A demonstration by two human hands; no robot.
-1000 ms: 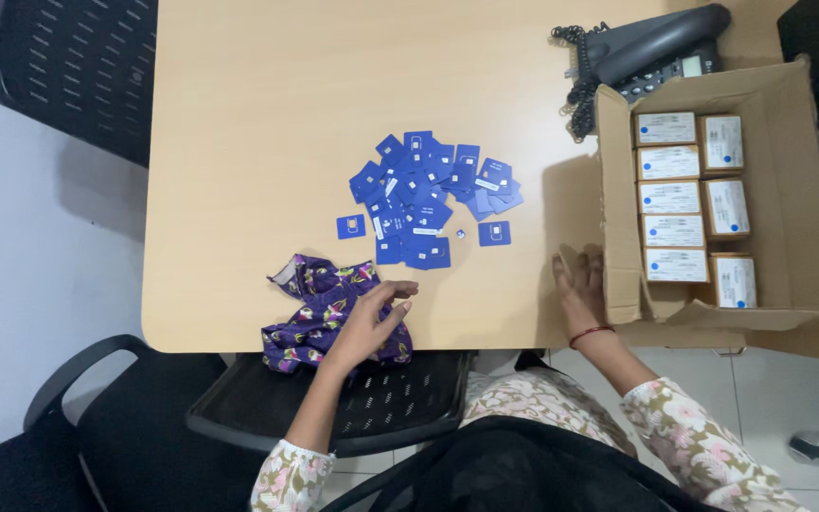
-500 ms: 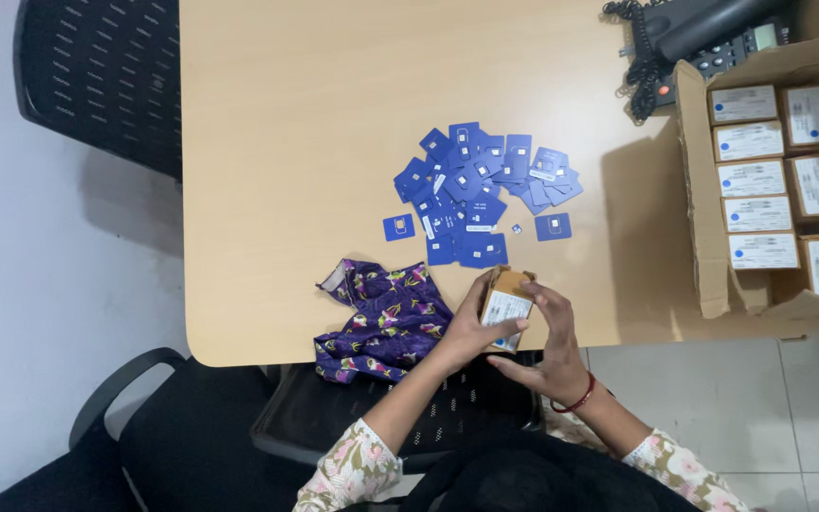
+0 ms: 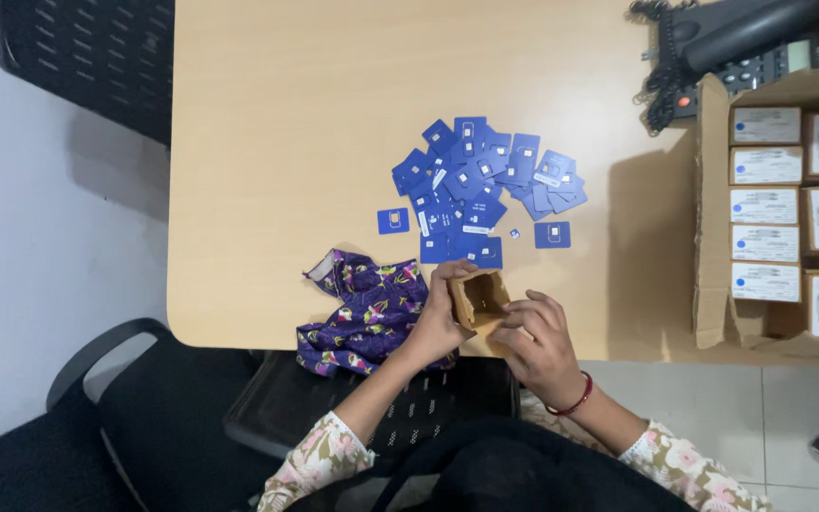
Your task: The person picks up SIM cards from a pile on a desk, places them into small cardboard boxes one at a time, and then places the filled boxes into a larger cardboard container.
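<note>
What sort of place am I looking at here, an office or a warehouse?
Probably an office: a desk phone on a light wooden desk, black mesh chairs, and a carton of small labelled boxes beside loose blue cards.

On the table (image 3: pixel 286 114), the small open box (image 3: pixel 479 299) sits near the front edge between both hands, cloth (image 3: pixel 367 313) on its left, cards (image 3: pixel 481 185) behind it, carton (image 3: pixel 779 209) far right, telephone (image 3: pixel 732 43) seemingly behind that.

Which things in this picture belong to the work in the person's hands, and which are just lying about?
In hand:
- small open cardboard box, held by left hand and right hand
- pile of blue cards
- large carton of small labelled boxes

Lying about:
- purple floral cloth
- desk phone
- black chairs
</note>
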